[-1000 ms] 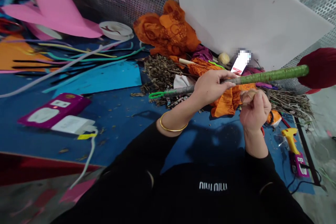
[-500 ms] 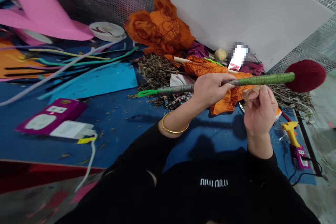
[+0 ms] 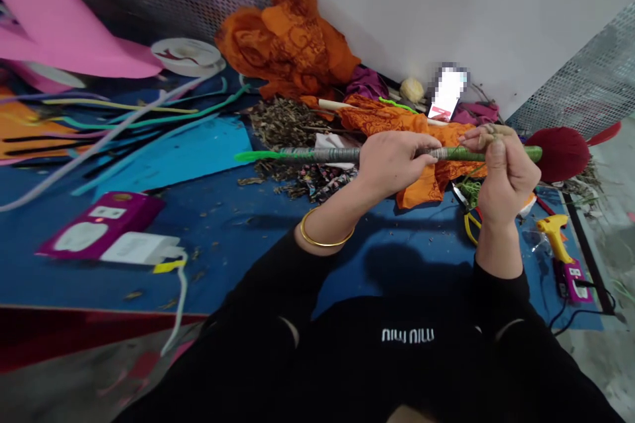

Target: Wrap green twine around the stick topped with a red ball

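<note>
My left hand [image 3: 391,165], with a gold bangle at the wrist, is closed around a long yarn-wrapped stick [image 3: 332,154]. The stick is grey toward the left and green toward the right. A bright green loop [image 3: 258,155] ends its left side, and a dark red rounded head [image 3: 560,153] sits at its right end. Over the green part, my right hand [image 3: 506,168] has its fingers pinched together. Thin green yarn [image 3: 471,190] shows just below these fingers; the pinched bit itself is mostly hidden.
Behind the stick lie orange cloth [image 3: 297,46], dried plant bits [image 3: 282,122] and a lit phone [image 3: 446,96]. Pipe cleaners [image 3: 133,120] and a purple power strip [image 3: 102,228] are at left. At right are yellow-handled scissors [image 3: 471,228] and a yellow glue gun [image 3: 555,238].
My right hand has risen from below the stick to over its green part. The stick has become more level, its red head moving left and down. My left hand keeps its grip.
</note>
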